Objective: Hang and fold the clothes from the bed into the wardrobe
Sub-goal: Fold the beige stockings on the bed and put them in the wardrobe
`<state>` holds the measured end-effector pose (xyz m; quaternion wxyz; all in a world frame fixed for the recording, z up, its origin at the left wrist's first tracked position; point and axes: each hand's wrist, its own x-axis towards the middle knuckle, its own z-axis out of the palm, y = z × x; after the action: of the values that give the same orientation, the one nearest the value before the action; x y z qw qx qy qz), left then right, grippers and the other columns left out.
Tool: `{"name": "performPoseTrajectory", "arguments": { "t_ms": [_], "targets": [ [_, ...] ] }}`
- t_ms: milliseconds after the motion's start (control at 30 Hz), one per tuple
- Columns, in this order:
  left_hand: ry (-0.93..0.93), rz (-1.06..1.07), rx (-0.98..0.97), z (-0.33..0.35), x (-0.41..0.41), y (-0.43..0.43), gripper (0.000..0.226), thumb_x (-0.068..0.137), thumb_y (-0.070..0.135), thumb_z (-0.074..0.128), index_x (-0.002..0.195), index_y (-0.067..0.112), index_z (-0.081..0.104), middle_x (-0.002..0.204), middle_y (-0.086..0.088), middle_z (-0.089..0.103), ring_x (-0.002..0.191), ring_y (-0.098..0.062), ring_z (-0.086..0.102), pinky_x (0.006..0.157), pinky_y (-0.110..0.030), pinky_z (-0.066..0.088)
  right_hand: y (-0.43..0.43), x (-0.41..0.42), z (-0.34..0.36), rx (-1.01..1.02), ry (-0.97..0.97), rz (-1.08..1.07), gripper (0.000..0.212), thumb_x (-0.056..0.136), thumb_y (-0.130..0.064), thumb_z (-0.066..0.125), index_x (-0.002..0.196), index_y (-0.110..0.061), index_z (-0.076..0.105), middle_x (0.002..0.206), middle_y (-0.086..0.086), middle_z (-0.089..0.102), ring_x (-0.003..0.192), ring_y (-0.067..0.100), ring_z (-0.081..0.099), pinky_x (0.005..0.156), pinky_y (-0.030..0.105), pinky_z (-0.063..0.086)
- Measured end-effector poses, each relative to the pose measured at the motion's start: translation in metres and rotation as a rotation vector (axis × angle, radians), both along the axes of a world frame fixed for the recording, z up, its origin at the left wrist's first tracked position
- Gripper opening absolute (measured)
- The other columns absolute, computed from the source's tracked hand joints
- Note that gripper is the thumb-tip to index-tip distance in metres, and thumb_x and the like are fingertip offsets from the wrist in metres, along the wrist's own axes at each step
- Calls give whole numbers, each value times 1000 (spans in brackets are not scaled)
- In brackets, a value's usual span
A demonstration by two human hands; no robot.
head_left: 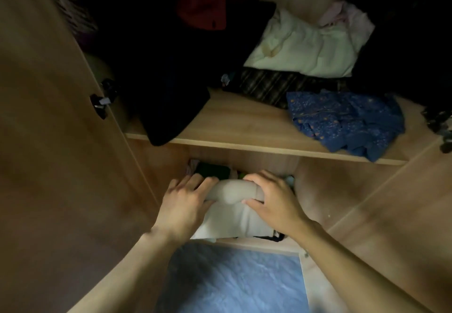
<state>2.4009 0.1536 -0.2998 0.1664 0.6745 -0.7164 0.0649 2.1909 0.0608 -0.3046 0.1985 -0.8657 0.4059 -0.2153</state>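
A folded beige garment [232, 193] lies rolled on top of a white folded pile [232, 222] in the wardrobe's lower compartment. My left hand [186, 202] grips its left end, fingers curled over the roll. Its right end is held by my right hand [271, 197], thumb underneath and fingers over the top. Dark and green clothes [212, 171] lie behind it, mostly hidden under the shelf.
The wooden shelf [244, 126] above carries a blue patterned garment [347, 122], a striped dark one [266, 85], a cream pile [305, 48] and a black garment [168, 107] hanging over its edge. An open wardrobe door [49, 141] stands at left. Blue floor [232, 281] lies below.
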Motion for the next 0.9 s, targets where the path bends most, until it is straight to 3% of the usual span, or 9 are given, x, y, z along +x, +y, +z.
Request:
{"name": "performPoseTrajectory", "arguments": {
  "t_ms": [133,300,400,600,900],
  "targets": [
    [22,-12,11,-95,17,-36,46,77,26,78,121,24,64,98,-2,65,88,-31,65,71,-40,48,-27,18,-98,56,-3,-65,43,77,-30,79,117,-20,64,110,-2,62,102,20,59,86,38,49],
    [28,-31,-1,-223,35,-84,39,81,36,54,117,26,65,95,0,66,87,-27,66,71,-37,48,-74,37,-223,59,30,-60,44,79,-29,78,120,-22,63,113,-3,62,106,18,58,88,34,50],
    [39,-10,-7,-306,54,-117,37,85,34,58,121,28,63,99,0,67,90,-26,66,75,-39,50,-110,56,-298,42,39,-28,44,81,-27,78,122,-21,63,115,-3,62,108,17,57,91,32,50],
    [92,3,20,-464,87,-166,39,92,30,63,131,34,55,113,3,62,102,-23,59,82,-39,41,-160,85,-457,3,-17,-25,43,84,-25,77,123,-28,59,117,-7,58,110,12,54,90,31,49],
    [133,-66,-40,-593,109,-201,36,93,25,55,129,24,61,112,-5,63,105,-30,57,82,-43,40,-196,104,-590,14,-65,-5,40,84,-24,77,118,-33,57,119,-10,58,109,10,55,88,35,54]
  ]
}}
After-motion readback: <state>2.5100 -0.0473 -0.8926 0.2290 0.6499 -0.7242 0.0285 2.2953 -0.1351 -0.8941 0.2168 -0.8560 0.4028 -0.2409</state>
